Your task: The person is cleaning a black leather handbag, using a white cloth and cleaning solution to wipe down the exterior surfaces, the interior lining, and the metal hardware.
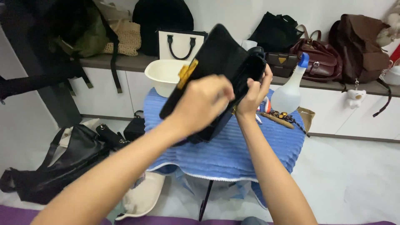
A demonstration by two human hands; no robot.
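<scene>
A black handbag with a gold clasp is held tilted above a small table draped in a blue towel. My left hand grips the bag's front face near its lower middle. My right hand holds the bag's right edge, fingers curled over the opening. The bag's lower part is hidden behind my left hand.
A cream bowl and a clear spray bottle with a blue cap stand on the towel. Several bags line a low shelf at the back. A black bag lies on the floor at left.
</scene>
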